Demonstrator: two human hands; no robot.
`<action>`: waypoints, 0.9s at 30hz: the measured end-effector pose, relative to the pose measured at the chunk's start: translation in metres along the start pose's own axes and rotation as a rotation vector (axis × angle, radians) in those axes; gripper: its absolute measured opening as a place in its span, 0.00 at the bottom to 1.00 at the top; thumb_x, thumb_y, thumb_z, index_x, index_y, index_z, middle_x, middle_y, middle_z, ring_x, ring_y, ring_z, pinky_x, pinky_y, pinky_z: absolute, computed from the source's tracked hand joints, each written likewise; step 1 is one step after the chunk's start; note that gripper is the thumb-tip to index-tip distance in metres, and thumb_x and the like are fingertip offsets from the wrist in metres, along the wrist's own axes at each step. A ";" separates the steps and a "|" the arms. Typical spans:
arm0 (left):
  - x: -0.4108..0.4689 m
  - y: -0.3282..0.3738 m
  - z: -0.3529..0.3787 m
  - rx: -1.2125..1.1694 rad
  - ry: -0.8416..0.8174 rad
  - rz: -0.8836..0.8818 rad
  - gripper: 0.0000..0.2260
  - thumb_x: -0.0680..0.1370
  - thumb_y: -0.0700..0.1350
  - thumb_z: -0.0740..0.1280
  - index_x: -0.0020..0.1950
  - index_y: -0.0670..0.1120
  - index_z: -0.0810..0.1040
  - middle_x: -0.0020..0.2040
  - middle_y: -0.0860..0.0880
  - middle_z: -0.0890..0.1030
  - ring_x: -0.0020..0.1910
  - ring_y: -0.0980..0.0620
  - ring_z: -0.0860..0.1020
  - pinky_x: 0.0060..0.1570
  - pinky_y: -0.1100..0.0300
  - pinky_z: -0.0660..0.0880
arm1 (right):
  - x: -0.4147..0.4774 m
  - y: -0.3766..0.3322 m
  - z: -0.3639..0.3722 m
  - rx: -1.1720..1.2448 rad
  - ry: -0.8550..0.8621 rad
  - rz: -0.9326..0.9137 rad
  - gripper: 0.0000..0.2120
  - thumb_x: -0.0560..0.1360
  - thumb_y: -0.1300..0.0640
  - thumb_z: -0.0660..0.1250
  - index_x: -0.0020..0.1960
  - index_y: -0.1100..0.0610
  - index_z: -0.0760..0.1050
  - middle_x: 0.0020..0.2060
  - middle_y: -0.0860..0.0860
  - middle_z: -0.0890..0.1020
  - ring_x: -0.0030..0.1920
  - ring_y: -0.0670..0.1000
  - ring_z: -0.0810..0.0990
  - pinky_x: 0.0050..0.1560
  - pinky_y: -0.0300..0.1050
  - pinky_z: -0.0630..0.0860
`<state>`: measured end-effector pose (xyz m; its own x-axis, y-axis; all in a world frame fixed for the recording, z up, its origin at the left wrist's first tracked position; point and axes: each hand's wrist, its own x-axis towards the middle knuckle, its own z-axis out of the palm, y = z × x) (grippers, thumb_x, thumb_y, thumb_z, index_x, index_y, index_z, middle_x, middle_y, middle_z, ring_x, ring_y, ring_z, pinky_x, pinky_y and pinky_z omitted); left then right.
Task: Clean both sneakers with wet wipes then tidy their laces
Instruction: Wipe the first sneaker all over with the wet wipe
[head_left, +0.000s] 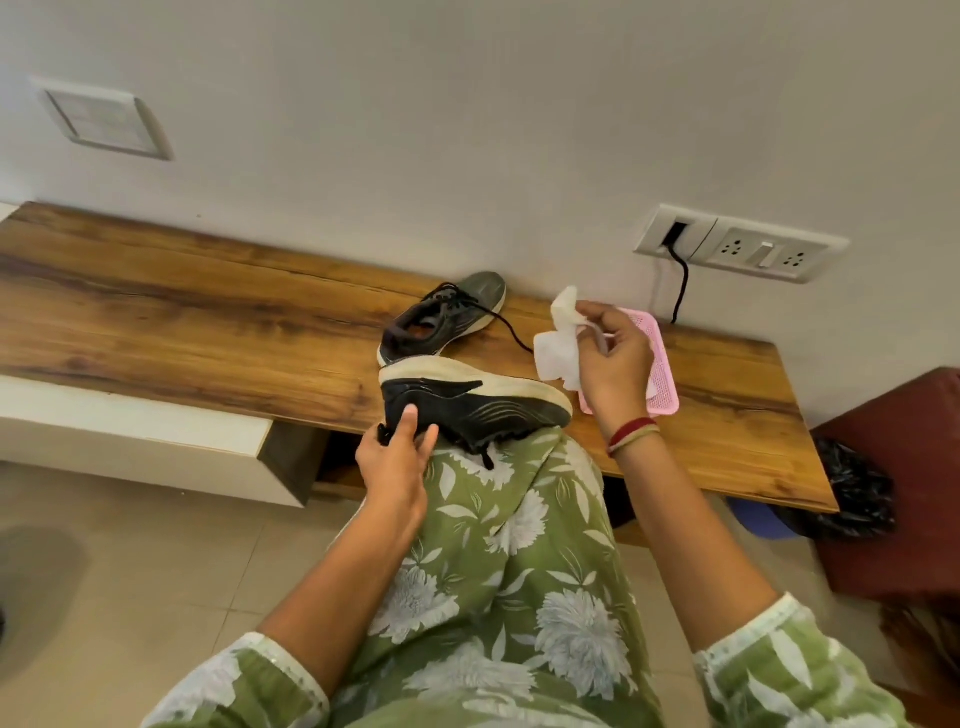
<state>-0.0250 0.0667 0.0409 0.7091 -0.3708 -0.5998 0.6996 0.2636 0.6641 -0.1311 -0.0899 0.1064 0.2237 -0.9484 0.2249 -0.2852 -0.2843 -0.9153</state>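
Note:
A black sneaker (483, 402) with a white sole lies on its side across my knee, sole facing the wall. My left hand (397, 462) grips its heel, thumb pressed on the upper. My right hand (613, 358) is raised above the bench and pinches a crumpled white wet wipe (558, 348). The second sneaker (441, 317), dark grey, stands upright on the wooden bench (208, 312) behind the first, its black lace (506, 325) trailing loose to the right.
A pink plastic tray (662, 379) lies on the bench under my right hand. A wall socket panel (743, 244) with a black cable sits above it. A dark red box (898, 483) and a black bag (852, 488) stand at the right.

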 end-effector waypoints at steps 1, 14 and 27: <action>0.000 0.000 -0.004 0.036 -0.036 0.000 0.08 0.78 0.37 0.65 0.57 0.38 0.73 0.47 0.46 0.79 0.42 0.54 0.80 0.43 0.63 0.81 | -0.004 0.005 0.004 -0.038 -0.035 0.038 0.12 0.75 0.67 0.62 0.53 0.56 0.80 0.51 0.49 0.79 0.52 0.46 0.75 0.53 0.32 0.69; 0.006 -0.006 -0.024 1.186 -0.166 0.515 0.34 0.78 0.57 0.62 0.78 0.50 0.49 0.53 0.45 0.80 0.49 0.46 0.80 0.51 0.57 0.74 | -0.045 0.042 0.061 -0.291 -0.348 0.169 0.12 0.75 0.62 0.64 0.57 0.60 0.79 0.56 0.56 0.80 0.58 0.53 0.77 0.56 0.35 0.66; 0.012 -0.001 -0.018 1.489 -0.161 0.538 0.34 0.80 0.56 0.57 0.78 0.43 0.45 0.50 0.39 0.80 0.48 0.40 0.79 0.43 0.50 0.74 | -0.070 0.007 0.086 -0.140 -0.278 0.063 0.11 0.75 0.67 0.63 0.52 0.60 0.81 0.50 0.55 0.81 0.52 0.51 0.78 0.53 0.37 0.73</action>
<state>-0.0155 0.0779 0.0253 0.7505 -0.6376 -0.1740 -0.3945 -0.6434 0.6561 -0.0689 -0.0136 0.0553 0.4416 -0.8958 0.0514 -0.4281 -0.2607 -0.8653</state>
